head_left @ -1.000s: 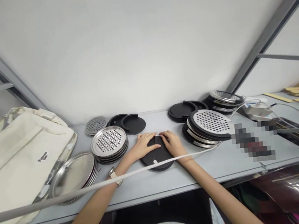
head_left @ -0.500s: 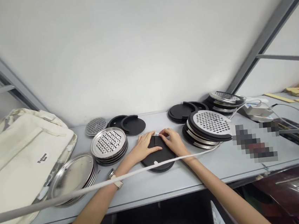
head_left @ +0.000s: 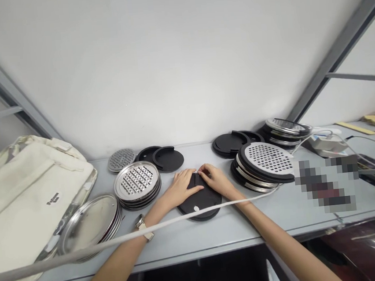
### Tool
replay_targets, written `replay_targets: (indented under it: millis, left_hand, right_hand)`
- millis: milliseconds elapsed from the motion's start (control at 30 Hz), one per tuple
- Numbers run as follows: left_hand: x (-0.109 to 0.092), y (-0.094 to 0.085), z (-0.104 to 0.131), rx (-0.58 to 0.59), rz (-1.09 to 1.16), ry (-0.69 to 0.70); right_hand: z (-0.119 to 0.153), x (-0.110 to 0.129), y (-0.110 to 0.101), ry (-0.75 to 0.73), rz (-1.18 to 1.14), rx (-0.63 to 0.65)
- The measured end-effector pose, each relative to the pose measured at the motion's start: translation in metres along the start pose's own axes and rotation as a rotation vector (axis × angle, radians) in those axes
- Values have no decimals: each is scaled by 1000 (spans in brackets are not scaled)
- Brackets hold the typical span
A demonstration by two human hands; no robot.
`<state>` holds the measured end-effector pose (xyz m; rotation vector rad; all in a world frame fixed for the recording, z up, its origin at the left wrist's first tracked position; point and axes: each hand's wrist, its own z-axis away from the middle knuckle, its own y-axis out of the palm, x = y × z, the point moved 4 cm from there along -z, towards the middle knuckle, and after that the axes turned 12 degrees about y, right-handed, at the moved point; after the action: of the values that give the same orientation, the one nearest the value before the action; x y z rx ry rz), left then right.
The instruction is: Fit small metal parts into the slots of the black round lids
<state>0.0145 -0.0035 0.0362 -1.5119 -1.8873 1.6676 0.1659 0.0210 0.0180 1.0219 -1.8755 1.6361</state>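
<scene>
A round black disc with a small white dot near its front edge lies on the table before me. My left hand rests on its upper left part, the thumb stretched over the surface and the other fingers at the far edge. From the right, my right hand reaches the same far edge with its fingertips pinched together. A tiny pale piece shows between the two hands' fingertips; most of it is hidden.
Stacked grater discs and metal plates stand left, beside a cream bag. More black and perforated discs are stacked right. A white cable crosses in front, over my forearms.
The pale strip between my fingertips now shows less, and my right fingertips sit closer to the disc's far edge. The view has shifted slightly.
</scene>
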Motion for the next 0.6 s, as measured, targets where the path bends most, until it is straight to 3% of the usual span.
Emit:
replay_targets:
  millis: [600]
  left_hand:
    - [2, 0, 2, -38, 31, -53]
  right_hand:
    - [-14, -5, -5, 61, -58, -5]
